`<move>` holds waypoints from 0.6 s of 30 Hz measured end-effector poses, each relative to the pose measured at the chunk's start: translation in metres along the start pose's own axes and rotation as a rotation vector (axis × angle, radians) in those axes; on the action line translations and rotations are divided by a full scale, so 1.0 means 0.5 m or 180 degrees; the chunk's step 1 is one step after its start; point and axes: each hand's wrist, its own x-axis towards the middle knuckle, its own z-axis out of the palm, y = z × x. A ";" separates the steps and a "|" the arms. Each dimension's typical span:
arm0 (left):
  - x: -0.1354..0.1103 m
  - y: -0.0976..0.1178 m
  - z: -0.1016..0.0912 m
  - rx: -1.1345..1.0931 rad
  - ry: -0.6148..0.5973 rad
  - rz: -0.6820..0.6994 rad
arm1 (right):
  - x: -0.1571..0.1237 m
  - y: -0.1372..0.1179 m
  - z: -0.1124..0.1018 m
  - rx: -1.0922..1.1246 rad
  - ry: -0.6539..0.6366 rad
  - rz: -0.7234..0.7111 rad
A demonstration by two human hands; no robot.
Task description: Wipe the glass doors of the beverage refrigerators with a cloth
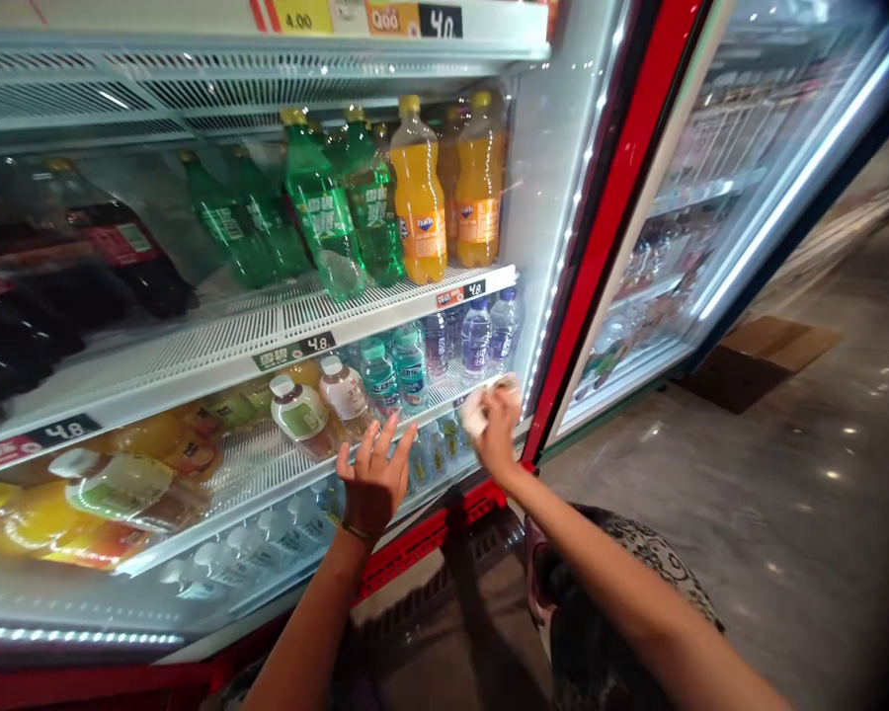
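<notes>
Fingers spread, my left hand [376, 474] is at the front edge of a lower fridge shelf [244, 499], just below several teal-labelled water bottles [392, 373]. Nothing shows in it. My right hand [498, 434] is closed around a crumpled white cloth [481, 410] at the right end of that shelf's edge. Above the cloth stand small water bottles with purple caps [477, 336]. Left of my left hand, white-capped drink bottles [300, 413] lean on the shelf.
Orange Fanta bottles [419, 197] and green soda bottles [322, 217] stand on the shelf above, with dark cola bottles [119, 237] tipped at left. Clear bottles [248, 553] line the bottom. A red fridge frame [622, 188], a second fridge and a cardboard box [760, 360] are at right.
</notes>
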 end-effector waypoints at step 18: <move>0.051 -0.053 -0.067 0.0155 0.0635 -0.0517 | 0.292 -0.195 -0.050 0.0078 0.0612 -0.0721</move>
